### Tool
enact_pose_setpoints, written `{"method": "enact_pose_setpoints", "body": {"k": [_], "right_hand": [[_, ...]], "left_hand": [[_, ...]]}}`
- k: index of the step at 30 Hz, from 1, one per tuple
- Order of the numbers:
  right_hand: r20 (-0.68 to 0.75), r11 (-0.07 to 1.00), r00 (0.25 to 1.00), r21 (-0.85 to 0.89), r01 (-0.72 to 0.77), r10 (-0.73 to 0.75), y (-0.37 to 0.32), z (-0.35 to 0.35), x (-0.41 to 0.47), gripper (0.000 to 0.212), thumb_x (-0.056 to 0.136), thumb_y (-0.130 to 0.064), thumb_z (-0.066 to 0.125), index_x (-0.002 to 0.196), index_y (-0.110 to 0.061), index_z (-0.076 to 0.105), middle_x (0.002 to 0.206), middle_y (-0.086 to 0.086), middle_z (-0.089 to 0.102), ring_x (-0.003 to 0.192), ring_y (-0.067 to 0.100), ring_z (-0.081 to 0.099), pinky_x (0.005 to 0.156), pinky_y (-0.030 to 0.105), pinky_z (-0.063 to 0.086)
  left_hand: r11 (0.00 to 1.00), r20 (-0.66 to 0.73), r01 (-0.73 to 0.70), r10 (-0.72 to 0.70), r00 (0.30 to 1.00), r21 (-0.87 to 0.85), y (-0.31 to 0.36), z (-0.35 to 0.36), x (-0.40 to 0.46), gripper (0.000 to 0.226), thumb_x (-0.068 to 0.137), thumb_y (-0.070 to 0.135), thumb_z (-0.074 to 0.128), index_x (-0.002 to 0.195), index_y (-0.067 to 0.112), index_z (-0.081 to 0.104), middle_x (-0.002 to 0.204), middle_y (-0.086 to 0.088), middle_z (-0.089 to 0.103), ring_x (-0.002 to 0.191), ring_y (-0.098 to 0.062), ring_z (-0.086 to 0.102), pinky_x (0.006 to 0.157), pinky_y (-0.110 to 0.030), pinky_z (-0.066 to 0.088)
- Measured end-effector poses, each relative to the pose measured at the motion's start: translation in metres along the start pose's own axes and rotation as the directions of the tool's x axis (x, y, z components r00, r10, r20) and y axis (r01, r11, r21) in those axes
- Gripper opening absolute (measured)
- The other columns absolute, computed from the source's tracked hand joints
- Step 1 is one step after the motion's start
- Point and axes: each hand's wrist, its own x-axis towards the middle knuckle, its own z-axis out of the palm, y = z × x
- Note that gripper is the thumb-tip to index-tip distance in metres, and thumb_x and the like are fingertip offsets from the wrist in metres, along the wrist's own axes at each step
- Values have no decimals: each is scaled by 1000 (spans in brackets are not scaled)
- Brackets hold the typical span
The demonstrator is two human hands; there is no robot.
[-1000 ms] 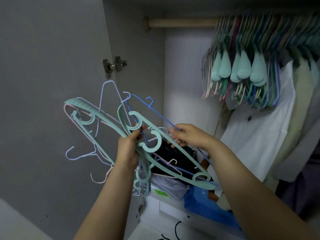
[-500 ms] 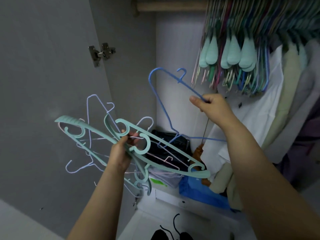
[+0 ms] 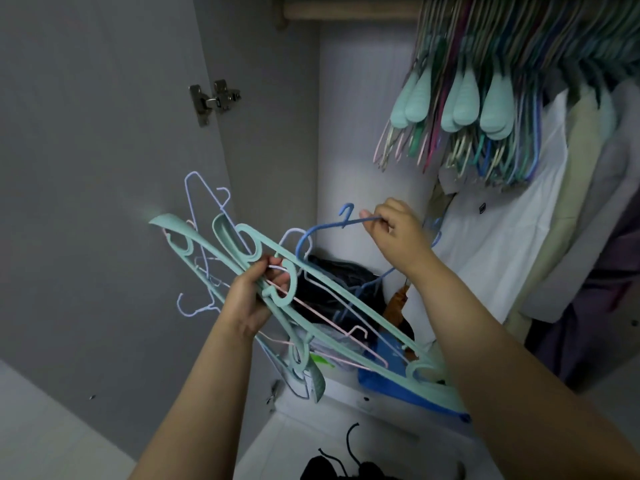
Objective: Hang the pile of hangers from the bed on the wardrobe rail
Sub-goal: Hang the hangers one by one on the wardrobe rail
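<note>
My left hand [image 3: 249, 299] grips a tangled bundle of hangers [image 3: 221, 244]: wide mint-green plastic ones with thin lilac and pink wire ones between them. My right hand [image 3: 398, 233] pinches a blue wire hanger [image 3: 311, 233] by its shoulder, just right of its small hook. The blue hanger's lower part still passes behind the mint hangers of the bundle. The wooden wardrobe rail [image 3: 346, 10] runs across the top, bare at its left end. To the right it carries a dense row of hung hangers [image 3: 485, 98].
The grey wardrobe door [image 3: 86, 168] stands open on the left, with a metal hinge [image 3: 213, 98]. Shirts [image 3: 519, 209] hang at the right. Folded dark clothes [image 3: 339, 282] and a blue box [image 3: 391, 382] sit on the shelf below.
My right hand pulled the blue hanger up out of the bundle, then dropped lower and turned it flatter. The view tilted slightly upward again.
</note>
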Motion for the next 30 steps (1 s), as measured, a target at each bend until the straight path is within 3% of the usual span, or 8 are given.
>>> {"method": "enact_pose_setpoints", "body": {"k": [4, 8, 10, 15, 21, 25, 28, 30], "right_hand": [[-107, 995, 990, -10, -96, 95, 12, -9, 5, 50, 89, -42, 49, 55, -7, 39, 61, 0, 33, 62, 25, 42, 60, 42, 36], [-152, 973, 964, 110, -205, 221, 11, -27, 17, 51, 92, -43, 50, 60, -4, 41, 57, 5, 34, 54, 16, 34, 55, 31, 27], [-137, 947, 944, 160, -279, 301, 3, -29, 26, 49, 95, -43, 49, 59, -13, 37, 54, -1, 31, 51, 12, 29, 53, 29, 24], [66, 907, 907, 44, -419, 416, -15, -14, 56, 53, 99, -52, 29, 59, -22, 44, 65, -1, 51, 71, 22, 52, 70, 33, 41], [292, 878, 836, -277, -391, 465, -15, 29, 53, 58, 103, -40, 19, 93, -9, 67, 112, 16, 65, 105, 32, 58, 91, 36, 45], [385, 785, 697, -433, -443, 605, -2, 47, 38, 68, 100, -51, 12, 125, -3, 55, 132, 21, 54, 120, 34, 51, 98, 37, 39], [505, 643, 432, -386, -661, 747, 4, 49, 17, 97, 86, -77, 17, 153, -8, 4, 156, 16, 21, 140, 33, 30, 112, 41, 25], [610, 554, 283, -315, -771, 740, 6, 45, 4, 111, 74, -88, 21, 151, -17, -17, 153, 13, 23, 124, 33, 45, 101, 42, 37]], "left_hand": [[994, 5, 26, -26, 1000, -110, 2, -16, -4, 63, 101, 14, 35, 48, 17, 68, 52, 5, 56, 43, -7, 53, 51, -18, 47], [999, 75, 10, -6, 997, -46, 2, -39, -4, 11, 76, 26, 70, 83, 21, 77, 56, 8, 47, 46, -9, 45, 54, -27, 41], [999, 128, 48, -51, 990, 25, 1, -44, -5, 28, 67, 19, 73, 95, 24, 79, 57, 7, 51, 46, -7, 46, 62, -30, 39], [991, 247, 123, -108, 963, -46, 2, -29, -23, 29, 71, 16, 72, 99, 20, 79, 123, -14, 66, 51, -12, 62, 53, -23, 53], [996, 469, 37, -74, 880, 87, 7, -2, -37, 60, 42, 30, 96, 98, 19, 79, 110, -13, 72, 89, -19, 72, 60, -25, 55], [999, 523, 37, -48, 851, 31, 14, 1, -38, 36, 78, 21, 67, 112, 25, 74, 113, -10, 72, 81, -16, 72, 63, -27, 57], [996, 360, -19, -13, 933, 84, 16, 9, -37, 43, 87, 7, 41, 96, 25, 79, 76, 2, 69, 54, -10, 63, 49, -21, 51], [991, 273, -95, 67, 960, 91, 16, 18, -36, 46, 92, -4, 35, 87, 14, 76, 64, 3, 58, 46, -6, 53, 44, -18, 44]]}}
